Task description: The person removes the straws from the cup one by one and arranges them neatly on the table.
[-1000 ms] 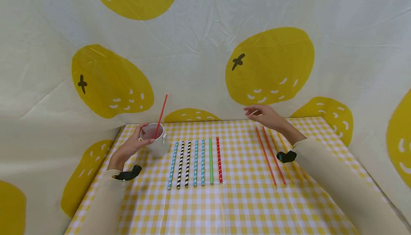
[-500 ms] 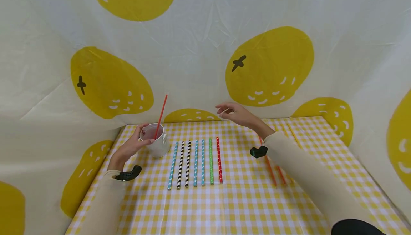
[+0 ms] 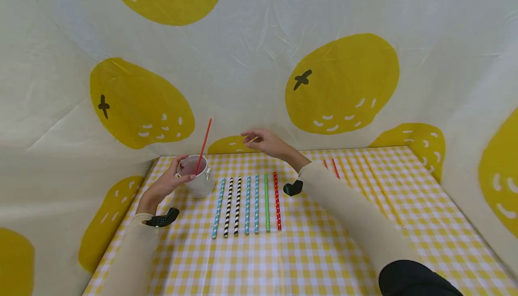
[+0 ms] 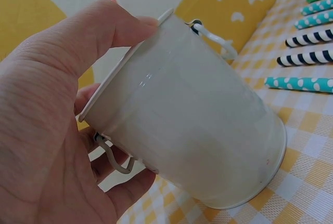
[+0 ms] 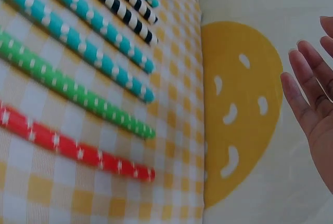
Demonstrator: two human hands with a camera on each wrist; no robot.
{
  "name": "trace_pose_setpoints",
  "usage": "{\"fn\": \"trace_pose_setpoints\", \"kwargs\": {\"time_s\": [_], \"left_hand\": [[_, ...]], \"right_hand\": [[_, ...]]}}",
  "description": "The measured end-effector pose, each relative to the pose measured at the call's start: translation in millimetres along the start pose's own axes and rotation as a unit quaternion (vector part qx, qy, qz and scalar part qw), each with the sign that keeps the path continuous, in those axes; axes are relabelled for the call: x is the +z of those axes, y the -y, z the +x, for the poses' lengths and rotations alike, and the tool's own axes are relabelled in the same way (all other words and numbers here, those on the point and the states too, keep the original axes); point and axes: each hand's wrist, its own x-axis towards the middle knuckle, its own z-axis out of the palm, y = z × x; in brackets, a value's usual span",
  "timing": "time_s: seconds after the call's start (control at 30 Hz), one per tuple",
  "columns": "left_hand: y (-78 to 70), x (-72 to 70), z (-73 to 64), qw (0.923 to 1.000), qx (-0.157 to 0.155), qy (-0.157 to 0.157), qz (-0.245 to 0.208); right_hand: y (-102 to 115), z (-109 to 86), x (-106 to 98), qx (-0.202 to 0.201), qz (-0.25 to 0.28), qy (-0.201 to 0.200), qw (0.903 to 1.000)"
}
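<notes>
My left hand grips a small white metal bucket at its rim, thumb over the near side and fingers round the far side. The bucket stands on the table with a red straw leaning out of it. Above the back edge of the table, between the bucket and the right-hand straws, is my right hand, fingers loosely bent. In the right wrist view its fingers are spread, and no object shows in them. Patterned paper straws lie below it in a row: blue dotted, black-and-white striped, green and red.
Thin plain red straws and yellow straws lie on the right of the table, partly covered by my right sleeve. A yellow checked cloth covers the table. A lemon-printed curtain hangs behind it.
My right hand has moved left from over the plain straws towards the bucket, uncovering more yellow straws. My left hand and the bucket have stayed in place.
</notes>
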Motion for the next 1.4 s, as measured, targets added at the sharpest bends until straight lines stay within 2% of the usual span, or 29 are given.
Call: {"fn": "trace_pose_setpoints", "kwargs": {"time_s": [0.3, 0.57, 0.8, 1.07, 1.4], "left_hand": [[3.6, 0.0, 3.0, 1.0000, 0.003, -0.005, -0.005], [3.1, 0.9, 4.8, 1.0000, -0.001, -0.007, -0.005], [1.2, 1.0, 3.4, 1.0000, -0.007, -0.003, -0.003], [0.1, 0.7, 1.9, 0.9999, -0.014, -0.005, 0.005], [2.3, -1.3, 3.2, 0.9998, -0.005, -0.012, 0.013]], "right_hand": [[18.1, 32.9, 37.1, -0.021, -0.001, 0.018, 0.9996], [31.4, 49.8, 62.0, -0.015, -0.010, 0.054, 0.9984], [35.3, 57.1, 72.2, 0.000, 0.033, 0.096, 0.9949], [32.6, 50.9, 67.9, -0.008, 0.041, 0.090, 0.9951], [37.9, 33.6, 31.7, -0.061, 0.060, 0.019, 0.9962]]}}
